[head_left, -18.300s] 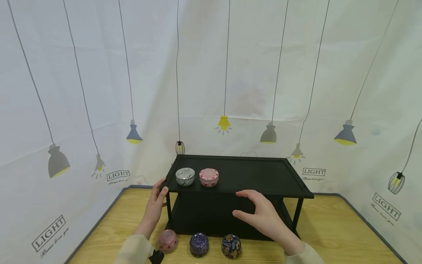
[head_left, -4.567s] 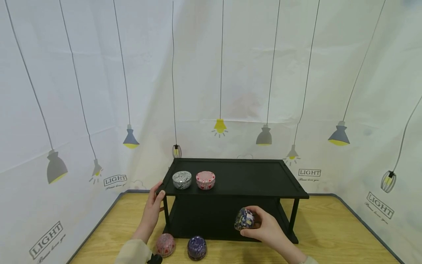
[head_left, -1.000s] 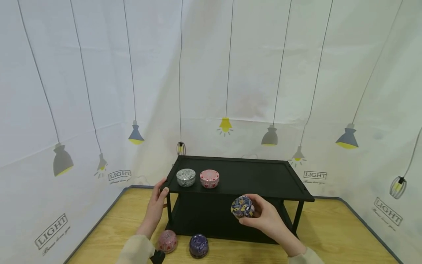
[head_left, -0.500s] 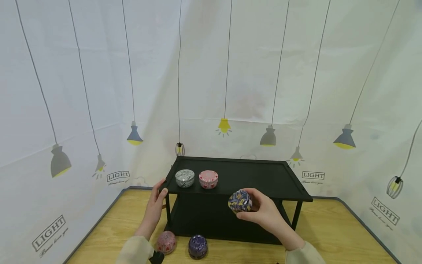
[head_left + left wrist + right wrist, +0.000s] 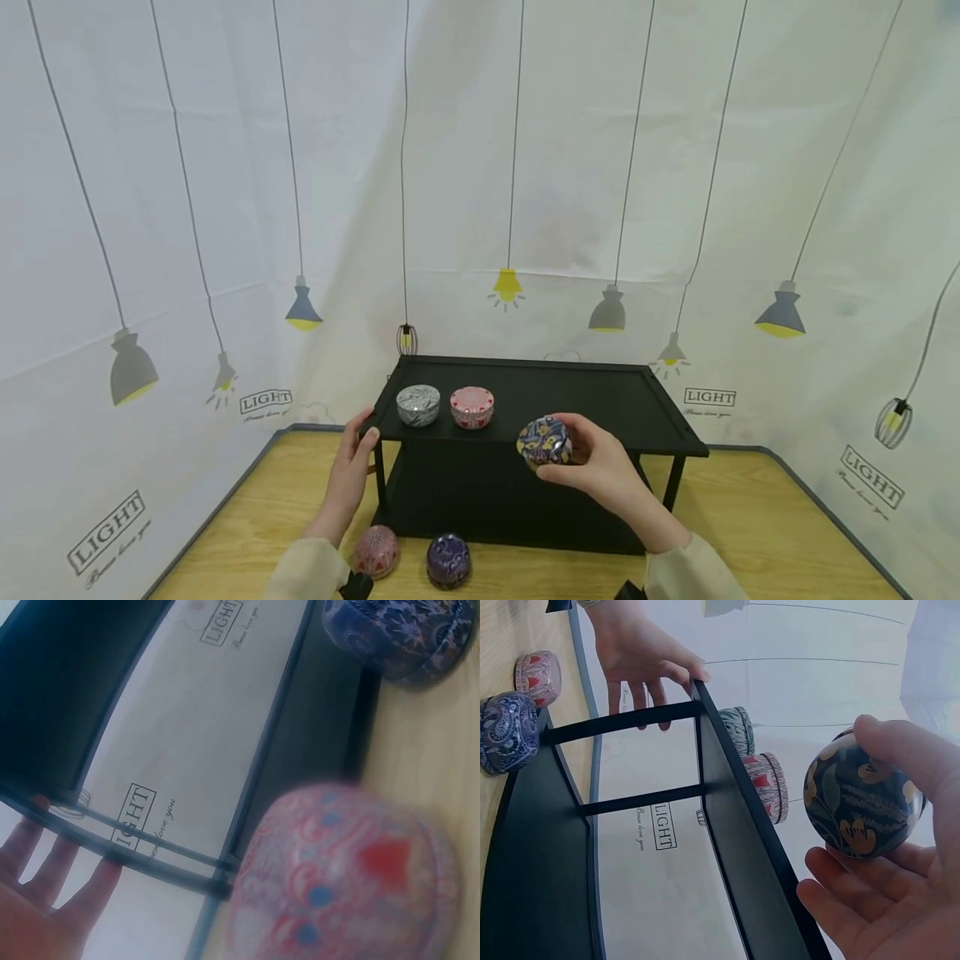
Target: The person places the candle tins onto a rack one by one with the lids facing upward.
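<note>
My right hand (image 5: 600, 467) holds a round dark-blue tin (image 5: 862, 796) with yellow flowers between thumb and fingers. In the head view the tin overlaps the upper tier's front edge, its patterned lid tilted towards me. My left hand (image 5: 352, 467) grips the left front corner of a black two-tier shelf (image 5: 570, 400), the thumb at its edge. On the upper tier, towards the left, a grey-and-white tin (image 5: 418, 406) stands beside a pink tin with red hearts (image 5: 472, 407). On the table before the shelf sit another pink tin (image 5: 377, 552) and a purple-blue tin (image 5: 448, 561).
The shelf stands on a light wooden table (image 5: 765, 517) with thin black posts (image 5: 673, 483) at its corners. A white cloth (image 5: 465, 167) printed with hanging lamps rises behind and at both sides. The lower tier (image 5: 510, 500) lies in shade under the upper one.
Over the last second my right hand has raised the blue flowered tin slightly, up to the upper tier's front edge. Earlier that tin stood on the table. My left hand has stayed at the corner.
</note>
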Available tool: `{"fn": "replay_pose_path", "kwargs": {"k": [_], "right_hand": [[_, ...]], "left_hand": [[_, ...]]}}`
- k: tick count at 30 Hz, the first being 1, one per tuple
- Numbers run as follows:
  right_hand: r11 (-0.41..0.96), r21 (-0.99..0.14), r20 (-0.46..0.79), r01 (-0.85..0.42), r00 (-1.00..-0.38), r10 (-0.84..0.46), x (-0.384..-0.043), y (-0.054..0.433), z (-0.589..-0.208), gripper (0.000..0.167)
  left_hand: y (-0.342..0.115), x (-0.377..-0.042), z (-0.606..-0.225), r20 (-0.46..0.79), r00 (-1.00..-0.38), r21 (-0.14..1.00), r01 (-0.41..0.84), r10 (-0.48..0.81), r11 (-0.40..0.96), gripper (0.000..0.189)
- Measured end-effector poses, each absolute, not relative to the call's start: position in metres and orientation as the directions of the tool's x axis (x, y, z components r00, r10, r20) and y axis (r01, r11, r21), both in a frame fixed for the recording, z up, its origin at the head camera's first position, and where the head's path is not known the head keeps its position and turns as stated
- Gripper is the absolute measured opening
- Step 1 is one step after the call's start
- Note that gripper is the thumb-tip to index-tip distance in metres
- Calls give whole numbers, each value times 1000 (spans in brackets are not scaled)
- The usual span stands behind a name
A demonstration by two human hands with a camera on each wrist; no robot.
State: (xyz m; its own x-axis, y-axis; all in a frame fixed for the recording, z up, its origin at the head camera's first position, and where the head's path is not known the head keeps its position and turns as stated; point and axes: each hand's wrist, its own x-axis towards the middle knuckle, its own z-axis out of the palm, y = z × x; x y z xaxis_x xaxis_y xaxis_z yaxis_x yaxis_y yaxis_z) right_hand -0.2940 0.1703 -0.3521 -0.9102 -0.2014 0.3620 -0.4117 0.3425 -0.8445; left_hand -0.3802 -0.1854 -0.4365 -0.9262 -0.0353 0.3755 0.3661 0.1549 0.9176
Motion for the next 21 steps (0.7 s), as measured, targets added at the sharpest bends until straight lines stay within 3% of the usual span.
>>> {"fn": "replay_pose_path", "kwargs": {"k": [21], "right_hand": [[375,-835,361,-401,-916,-177,-310,169,-338,62]], "left_hand": [[-186,-380,-437,384,-923,914,377,-20,150,52]]}}
